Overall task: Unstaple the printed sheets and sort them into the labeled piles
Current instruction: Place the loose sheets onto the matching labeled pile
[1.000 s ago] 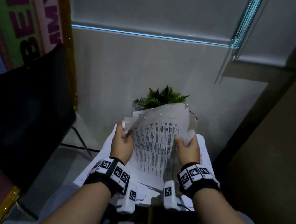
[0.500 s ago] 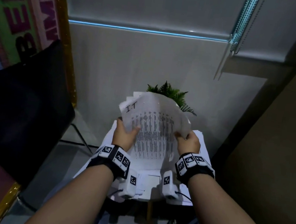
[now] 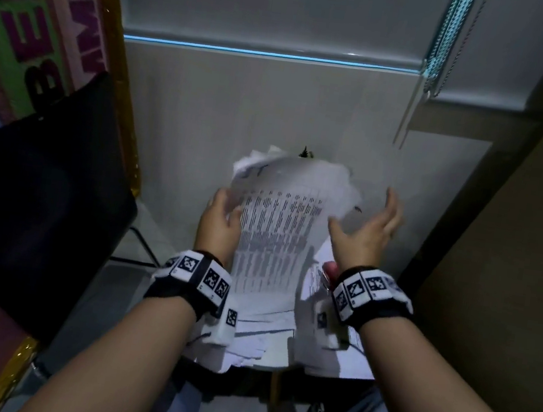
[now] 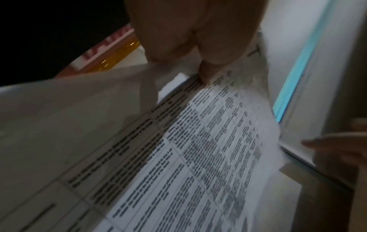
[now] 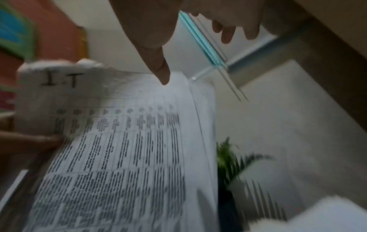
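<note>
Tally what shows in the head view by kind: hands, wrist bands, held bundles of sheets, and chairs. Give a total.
Hands: 2, left hand and right hand
Wrist bands: 2, left band and right band
Held printed bundle: 1
Black chair: 1
Total: 6

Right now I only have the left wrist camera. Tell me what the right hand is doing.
Observer: The right hand is open with its fingers spread at the right edge of the printed sheets. It grips nothing.
Operator: Read me the label on those sheets.
Observer: In the right wrist view, the handwritten label in the top corner reads "IT".
Operator: Say what lies below them.
Observer: The head view shows loose paper piles spread underneath.
</note>
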`<state>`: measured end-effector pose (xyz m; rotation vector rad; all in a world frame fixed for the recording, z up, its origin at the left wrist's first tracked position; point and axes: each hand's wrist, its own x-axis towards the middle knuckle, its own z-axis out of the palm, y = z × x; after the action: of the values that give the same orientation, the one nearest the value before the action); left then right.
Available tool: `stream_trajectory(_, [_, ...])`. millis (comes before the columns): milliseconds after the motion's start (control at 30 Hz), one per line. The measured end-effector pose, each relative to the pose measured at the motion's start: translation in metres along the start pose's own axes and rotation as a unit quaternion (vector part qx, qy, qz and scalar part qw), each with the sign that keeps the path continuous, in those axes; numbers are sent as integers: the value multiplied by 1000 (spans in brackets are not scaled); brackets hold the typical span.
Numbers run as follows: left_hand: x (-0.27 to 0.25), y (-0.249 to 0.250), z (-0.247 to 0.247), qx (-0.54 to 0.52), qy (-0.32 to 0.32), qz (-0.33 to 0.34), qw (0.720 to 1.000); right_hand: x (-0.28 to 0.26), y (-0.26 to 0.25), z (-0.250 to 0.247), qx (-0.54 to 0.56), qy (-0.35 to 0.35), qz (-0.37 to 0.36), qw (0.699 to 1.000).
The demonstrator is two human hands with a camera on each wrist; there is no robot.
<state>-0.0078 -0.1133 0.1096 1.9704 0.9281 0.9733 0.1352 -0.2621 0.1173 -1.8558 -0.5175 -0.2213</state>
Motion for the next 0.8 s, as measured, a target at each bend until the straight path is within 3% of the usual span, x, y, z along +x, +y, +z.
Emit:
stream_trajectory(100, [14,23,-14,77,-63,117,988,21,-21,-6,-141,-94,-123,978])
stream_trajectory(167, [18,33,-16,101,-112,157,976,29,-31,-3,-172,-192,-129,958])
stream_trajectory(233, [16,38,-13,100,-128,161,973,32,-35,-1,-131,-248,-81,957])
stream_trajectory(300, [13,35,-11,130,-108,133,977,30,-31,-2,-28,-261,24,965])
stream_trajectory(367, [11,20,-15,230,-64,99,966,27,-19,-6,50,-247,100,962])
stream_trajectory(433, [11,-1,-23,267,17,21,963,24,-7,-11,89,-228,141,959])
stream_trajectory(533, [13,-29,-36,103,176,-129,971,23,8,-17,114,-213,159,957])
stream_trajectory(567, [16,-38,-38,-24,177,-167,970,23,11,-17,109,-216,159,957])
stream_trajectory(633, [17,-50,-41,-278,118,-217,928,24,16,-15,102,-227,165,954])
stream_trajectory(667, [16,-54,-41,-330,81,-232,912,24,17,-14,104,-233,170,952])
stream_trajectory(733, [15,-54,-41,-322,45,-226,918,24,18,-11,121,-246,175,946])
stream_trajectory(800, [16,-57,-41,-271,54,-208,938,24,20,-9,124,-251,178,943])
